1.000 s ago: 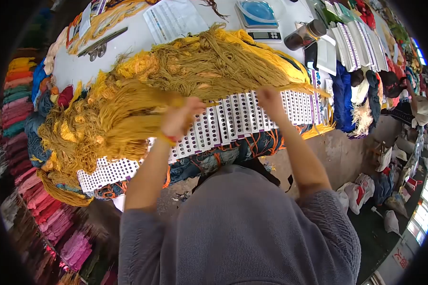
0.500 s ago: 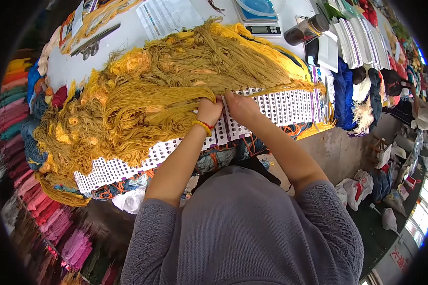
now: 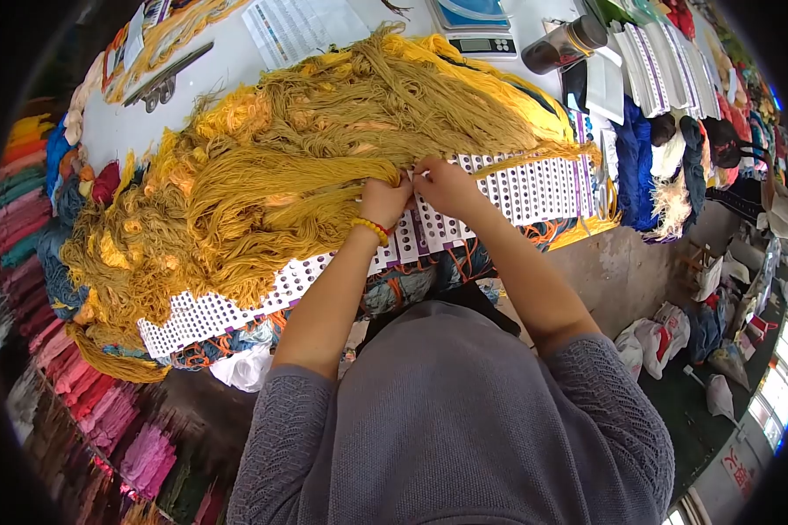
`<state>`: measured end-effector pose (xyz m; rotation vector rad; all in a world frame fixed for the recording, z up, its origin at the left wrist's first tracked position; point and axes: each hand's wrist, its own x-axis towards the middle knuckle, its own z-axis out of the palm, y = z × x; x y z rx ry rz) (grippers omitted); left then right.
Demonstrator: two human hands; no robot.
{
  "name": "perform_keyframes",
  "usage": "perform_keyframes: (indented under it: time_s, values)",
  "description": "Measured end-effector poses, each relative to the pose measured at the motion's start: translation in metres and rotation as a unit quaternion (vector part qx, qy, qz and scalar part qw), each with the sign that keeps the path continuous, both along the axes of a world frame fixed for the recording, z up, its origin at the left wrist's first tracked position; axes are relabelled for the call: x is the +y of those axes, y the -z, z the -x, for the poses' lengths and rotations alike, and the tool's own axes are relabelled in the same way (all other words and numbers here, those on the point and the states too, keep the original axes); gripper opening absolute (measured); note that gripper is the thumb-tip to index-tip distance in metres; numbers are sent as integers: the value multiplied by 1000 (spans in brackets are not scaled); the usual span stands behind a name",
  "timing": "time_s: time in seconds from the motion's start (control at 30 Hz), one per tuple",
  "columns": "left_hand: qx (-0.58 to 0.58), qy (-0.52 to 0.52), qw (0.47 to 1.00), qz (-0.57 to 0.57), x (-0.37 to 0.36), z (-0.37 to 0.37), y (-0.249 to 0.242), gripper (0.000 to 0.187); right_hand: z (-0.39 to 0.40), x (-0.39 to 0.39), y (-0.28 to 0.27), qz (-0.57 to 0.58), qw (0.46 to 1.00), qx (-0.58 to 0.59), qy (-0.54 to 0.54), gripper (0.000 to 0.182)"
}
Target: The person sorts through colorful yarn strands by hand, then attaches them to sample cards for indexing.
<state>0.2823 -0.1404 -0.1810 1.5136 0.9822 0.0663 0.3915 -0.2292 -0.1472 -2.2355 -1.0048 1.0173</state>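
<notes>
A large heap of mustard and olive thread (image 3: 263,192) spreads over the table. My left hand (image 3: 384,203), with a yellow bead bracelet on its wrist, is closed around the gathered end of a mustard skein (image 3: 324,178). Close beside it, my right hand (image 3: 447,188) is closed in a pinch over the white cards; what its fingertips hold is too small to make out. Rows of white punched cards (image 3: 525,194) with dark holes and purple strips lie beneath both hands along the table's near edge.
Beyond the heap are a digital scale (image 3: 473,44), a dark lidded jar (image 3: 565,45), a printed sheet (image 3: 293,31) and a metal clip (image 3: 168,79). Stacked white cards (image 3: 661,70) and blue skeins (image 3: 632,171) are at right. Coloured skeins (image 3: 70,367) hang at left.
My right hand has shifted slightly, its fingers now more bent near my left hand. My left hand stays closed on the skein. The whole view has shifted a little.
</notes>
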Motion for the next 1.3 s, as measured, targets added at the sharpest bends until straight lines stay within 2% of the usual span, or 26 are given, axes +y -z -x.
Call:
perform_keyframes:
  time_s: [0.03, 0.07, 0.13, 0.2, 0.3, 0.4, 0.47, 0.5, 0.53, 0.57, 0.6, 0.63, 0.67, 0.73, 0.77, 0.8, 0.83, 0.9, 0.93, 0.97, 1.1, 1.17, 1.23, 1.3]
  values:
    - [58, 44, 997, -38, 3, 2, -3, 19, 3, -4, 0, -11, 999, -45, 10, 27]
    - [59, 32, 990, -125, 9, 7, 0, 21, 3, -5, -5, -1, 999, -26, 18, 28]
    - [75, 27, 997, 16, 24, 17, -13, 20, 3, -11, 2, -13, 999, -27, 20, 27]
    - [91, 36, 995, -10, 24, 20, -12, 23, 3, -13, 8, -27, 999, -26, 18, 26]
    - [42, 58, 997, -7, 22, 20, -6, 27, 3, -17, 10, -15, 999, -2, 33, 25]
    - [69, 16, 997, -3, 15, 14, -17, 29, 4, -18, 17, -51, 998, -18, 26, 25]
    - [27, -22, 999, -42, 6, 16, -16, 31, 4, -22, 24, -79, 996, -6, 45, 24]
    - [-38, -19, 998, 41, 5, 25, 1, 31, 5, -24, 30, -79, 996, -6, 46, 24]
    - [-37, -19, 998, 40, 8, 28, -10, 31, 7, -26, 36, -120, 990, -48, 53, 21]
    - [-121, -20, 961, 247, 10, 31, -32, 30, 8, -26, 38, -161, 981, -90, 60, 18]
    - [-199, -21, 875, 441, 12, 34, -46, 30, 9, -27, 39, -161, 981, -89, 60, 18]
    - [-217, 14, 857, 466, 14, 35, -49, 27, 10, -28, 36, -182, 977, -96, 63, 16]
    - [-217, 16, 857, 467, 12, 31, -52, 27, 12, -30, 34, -202, 972, -104, 66, 13]
    - [-98, -67, 925, 360, 5, 20, -55, 25, 21, -30, 18, -229, 966, -112, 49, 10]
    - [-108, -77, 905, 405, 3, 20, -50, 27, 24, -28, 8, -254, 959, -120, 33, 7]
    - [-108, -76, 904, 406, 1, 22, -41, 27, 25, -27, 3, -211, 968, -135, 10, 15]
    - [-128, -93, 901, 404, -2, 24, -32, 28, 25, -25, -1, -209, 968, -135, 13, 15]
    - [-130, -128, 914, 363, -3, 30, -18, 25, 25, -16, -4, -123, 970, -208, 12, 31]
    - [-119, -182, 914, 343, -2, 32, -20, 23, 24, -12, 2, -74, 973, -220, -6, 45]
    - [-108, -236, 911, 321, -1, 33, -23, 22, 24, -12, 6, -74, 973, -219, -3, 45]
    - [-139, -320, 853, 389, 19, 60, 2, 17, 25, -10, 11, -24, 975, -219, -29, 44]
    - [-148, -278, 861, 400, 44, 86, 3, 15, 25, -11, 12, -10, 977, -212, -35, 44]
    - [-102, -333, 869, 352, 86, 122, -20, 14, 25, -11, 15, -4, 976, -214, -35, 43]
    - [-88, -338, 918, 186, 132, 160, -61, 12, 26, -11, 16, -3, 977, -212, -33, 43]
